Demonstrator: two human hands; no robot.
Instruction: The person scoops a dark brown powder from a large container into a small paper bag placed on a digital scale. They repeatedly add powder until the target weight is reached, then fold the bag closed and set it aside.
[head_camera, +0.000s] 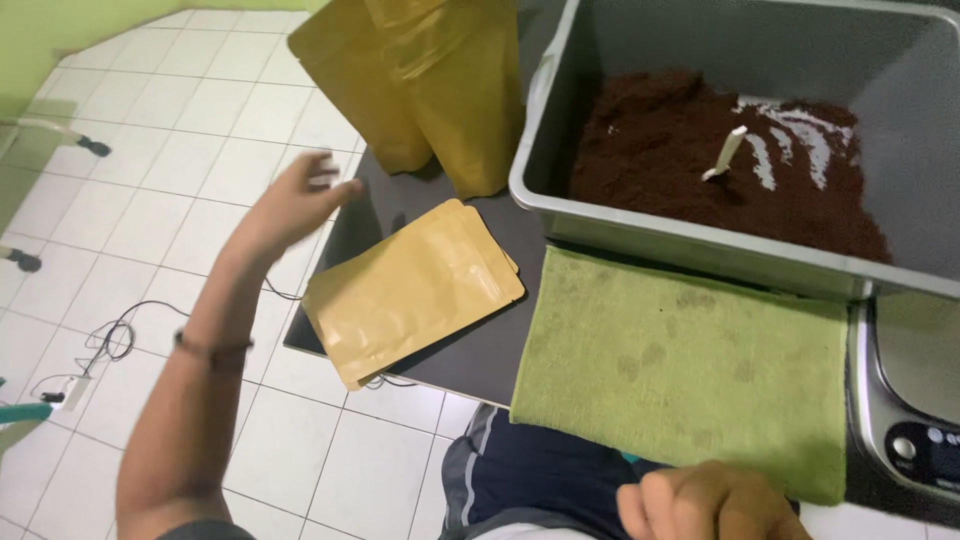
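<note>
- My left hand (300, 200) is raised over the table (470, 355) edge, fingers spread, holding nothing, near the flat pouch stack (410, 290).
- My right hand (715, 503) is curled at the green cloth (680, 370); its grip is indeterminate.
- The grey tub (700, 245) holds brown grounds (680, 160) with a white scoop (725, 153).

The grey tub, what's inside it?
The grey tub holds dark brown ground powder, heaped at the left. A pale scoop handle sticks out of it; the scoop's bowl is buried. Bare floor shows at the right; the near wall hides the front edge.
</note>
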